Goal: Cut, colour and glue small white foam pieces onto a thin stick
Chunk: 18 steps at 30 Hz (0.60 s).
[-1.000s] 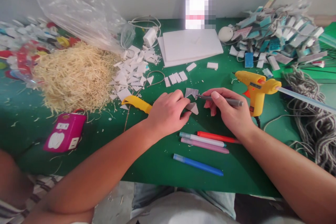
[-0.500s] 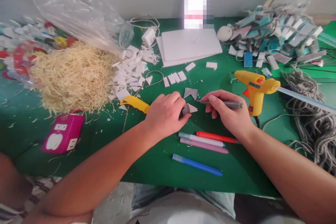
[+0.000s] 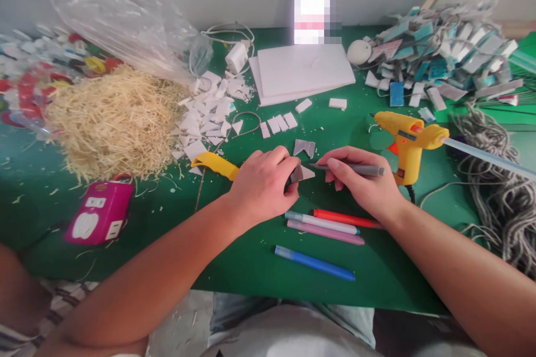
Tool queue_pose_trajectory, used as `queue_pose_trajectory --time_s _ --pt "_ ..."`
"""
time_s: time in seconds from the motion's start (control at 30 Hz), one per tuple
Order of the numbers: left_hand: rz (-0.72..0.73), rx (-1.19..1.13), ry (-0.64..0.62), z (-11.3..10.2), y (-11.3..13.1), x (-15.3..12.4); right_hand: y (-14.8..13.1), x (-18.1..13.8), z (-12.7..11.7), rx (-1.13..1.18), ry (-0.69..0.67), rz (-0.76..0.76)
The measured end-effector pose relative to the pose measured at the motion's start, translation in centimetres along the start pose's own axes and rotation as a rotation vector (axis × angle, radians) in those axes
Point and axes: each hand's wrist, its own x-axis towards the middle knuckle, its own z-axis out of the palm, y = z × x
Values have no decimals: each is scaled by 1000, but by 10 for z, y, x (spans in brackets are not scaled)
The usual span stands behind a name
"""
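Observation:
Between thumb and fingers, my left hand point(image 3: 268, 181) pinches a small foam piece point(image 3: 306, 172), part grey and part white, low over the green table. My right hand point(image 3: 355, 175) is closed around a grey marker pen point(image 3: 362, 169) in a writing grip, its tip at or very near the right side of that piece. Just beyond lies a grey-coloured foam piece point(image 3: 304, 148) with a notched edge. Nearer to me rest a red marker point(image 3: 345, 218), a white marker point(image 3: 324, 223), a pink marker point(image 3: 326, 232) and a blue marker point(image 3: 315, 263). A yellow-handled cutter point(image 3: 218, 165) is partly under my left hand.
A yellow glue gun point(image 3: 408, 142) stands right of my right hand, by a bundle of grey cord point(image 3: 494, 184). White foam sheets point(image 3: 305, 72) lie at the back. Leftward are foam scraps point(image 3: 209, 111), straw-like shreds point(image 3: 117, 122) and a magenta power socket box point(image 3: 100, 212). A person's arm shows lower left.
The marker tip has come slightly down and left to the foam piece. My left thumb has drawn in, and the piece shows a little more of its grey face.

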Motion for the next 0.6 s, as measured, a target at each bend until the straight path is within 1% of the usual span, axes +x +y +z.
queue_pose_trajectory --time_s 0.17,0.4,0.6 --pt "-18 -32 24 1 -1 1 3 0 0 4 -69 -31" --pt "-35 -35 4 0 -4 1 5 1 2 7 -57 16" --pt "-48 -106 4 1 -7 2 4 2 2 16 -43 19"
